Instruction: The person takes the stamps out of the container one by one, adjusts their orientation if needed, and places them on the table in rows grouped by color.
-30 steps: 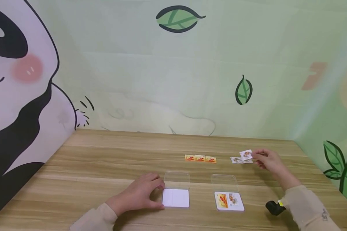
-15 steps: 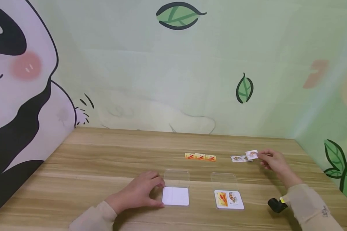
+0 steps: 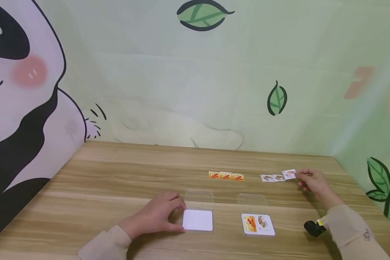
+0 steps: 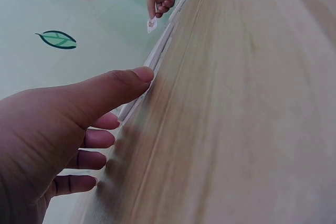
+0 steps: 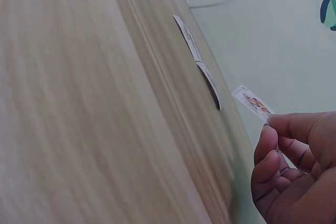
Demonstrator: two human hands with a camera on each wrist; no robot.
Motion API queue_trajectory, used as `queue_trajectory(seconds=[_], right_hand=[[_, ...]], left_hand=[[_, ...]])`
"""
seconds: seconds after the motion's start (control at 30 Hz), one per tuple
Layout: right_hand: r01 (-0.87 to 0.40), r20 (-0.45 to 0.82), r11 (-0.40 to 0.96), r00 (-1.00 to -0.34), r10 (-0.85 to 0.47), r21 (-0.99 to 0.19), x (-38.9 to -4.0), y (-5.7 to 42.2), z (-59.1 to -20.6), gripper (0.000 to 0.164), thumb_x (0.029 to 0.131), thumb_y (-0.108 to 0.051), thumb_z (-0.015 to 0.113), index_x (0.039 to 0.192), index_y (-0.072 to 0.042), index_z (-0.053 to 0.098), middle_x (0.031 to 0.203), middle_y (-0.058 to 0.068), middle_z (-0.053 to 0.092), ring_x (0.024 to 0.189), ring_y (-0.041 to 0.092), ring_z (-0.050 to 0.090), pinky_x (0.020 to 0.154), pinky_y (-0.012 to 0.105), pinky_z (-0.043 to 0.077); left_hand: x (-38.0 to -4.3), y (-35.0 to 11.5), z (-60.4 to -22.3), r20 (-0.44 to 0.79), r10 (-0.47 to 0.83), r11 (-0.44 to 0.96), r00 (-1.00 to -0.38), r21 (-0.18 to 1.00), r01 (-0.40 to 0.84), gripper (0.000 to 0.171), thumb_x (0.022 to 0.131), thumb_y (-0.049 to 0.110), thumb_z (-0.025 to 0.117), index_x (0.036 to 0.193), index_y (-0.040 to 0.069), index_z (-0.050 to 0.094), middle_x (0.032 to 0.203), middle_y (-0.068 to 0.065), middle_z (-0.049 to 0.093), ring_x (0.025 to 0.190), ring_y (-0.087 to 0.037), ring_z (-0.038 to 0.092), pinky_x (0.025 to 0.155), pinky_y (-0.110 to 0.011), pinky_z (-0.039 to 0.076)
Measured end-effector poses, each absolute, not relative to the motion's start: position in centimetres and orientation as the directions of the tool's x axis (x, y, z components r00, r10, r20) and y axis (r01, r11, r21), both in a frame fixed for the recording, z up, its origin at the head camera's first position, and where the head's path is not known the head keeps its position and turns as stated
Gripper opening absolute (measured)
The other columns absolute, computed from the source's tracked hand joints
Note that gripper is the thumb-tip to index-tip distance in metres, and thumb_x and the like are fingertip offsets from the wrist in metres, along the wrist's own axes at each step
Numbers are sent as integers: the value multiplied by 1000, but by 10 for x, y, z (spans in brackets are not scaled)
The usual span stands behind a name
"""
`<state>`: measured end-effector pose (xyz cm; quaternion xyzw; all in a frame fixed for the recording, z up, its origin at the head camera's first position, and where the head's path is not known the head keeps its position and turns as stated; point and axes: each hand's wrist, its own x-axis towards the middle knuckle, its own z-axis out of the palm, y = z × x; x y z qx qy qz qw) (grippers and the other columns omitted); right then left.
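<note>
One small white rectangular paper slip printed with a coloured picture [image 5: 253, 102]; held. Risks, as judged: it is gripped by one edge only, so a loosened pinch could let it drop or flutter, and squeezing harder could crease thin stock. If lowered too far left, it could overlap or nudge its neighbours. Position: just beyond the fingertips of the person's right hand [image 3: 313, 182], to their left in the head view, raised off the wood-grain tabletop [image 3: 133, 173]. Grip: narrow, thumb and forefinger pinching the slip.

Two matching white picture slips [image 3: 267, 178]; end to end on the tabletop, just left of the held one, slightly bowed in the right wrist view.

Three yellow-and-orange printed slips [image 3: 225, 176]; in a row, farther left.

One clear plastic case, lid laid back [image 3: 199, 200], with a blank white insert [image 3: 197, 221]. Left hand [image 3: 156, 213] at its left edge; grip wide, thumb and fingers apart. Risk: a push there could slide the case.

One similar clear plastic case [image 3: 252, 204], to the right; its white insert [image 3: 269, 231] bears one orange slip [image 3: 250, 223] and one white picture slip [image 3: 263, 223], side by side.
</note>
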<state>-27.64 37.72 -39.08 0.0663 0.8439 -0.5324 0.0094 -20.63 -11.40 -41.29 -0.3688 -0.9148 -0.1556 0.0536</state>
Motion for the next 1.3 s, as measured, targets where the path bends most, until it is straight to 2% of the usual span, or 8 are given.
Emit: queue_trajectory(seconds=[0.2, 0.7, 0.97, 1.17, 1.3], right_hand=[[149, -100, 452, -986, 130, -879, -277, 379, -394, 13, 95, -9, 52, 99, 3, 56, 67, -14, 56, 58, -2, 54, 52, 17, 46], [158, -102, 486, -985, 141, -860, -280, 381, -396, 24, 95, -9, 52, 105, 13, 53, 64, -14, 56, 56, -2, 55, 50, 17, 45], [165, -107, 504, -984, 142, -848, -280, 382, -395, 20, 95, -9, 53, 100, 10, 54, 62, -13, 56, 55, -2, 54, 49, 18, 45], [170, -112, 517, -984, 142, -839, -280, 382, -396, 25, 95, -10, 54, 103, 13, 52, 63, -12, 56, 55, -1, 54, 50, 19, 45], [178, -120, 514, -982, 143, -839, -280, 382, -395, 22, 95, -10, 54, 102, 11, 52, 63, -13, 56, 55, -1, 54, 50, 19, 45]], left_hand=[[-205, -115, -413, 206, 658, 676, -724, 262, 689, 45, 71, 51, 79, 101, 22, 62, 95, 12, 52, 89, -5, 43, 81, -27, 43], [-205, -116, -413, 220, 654, 677, -724, 256, 690, 45, 70, 51, 79, 100, 22, 62, 95, 11, 52, 88, -5, 43, 80, -26, 43], [-205, -115, -412, 218, 656, 676, -723, 256, 691, 46, 71, 52, 78, 101, 22, 62, 96, 12, 52, 88, -5, 44, 82, -28, 44], [-205, -114, -412, 216, 654, 679, -725, 255, 688, 45, 70, 51, 79, 101, 22, 62, 95, 12, 52, 88, -5, 44, 82, -28, 44], [-205, -114, -411, 214, 650, 682, -729, 256, 685, 46, 70, 51, 79, 100, 22, 62, 95, 11, 53, 89, -5, 44, 82, -28, 44]])
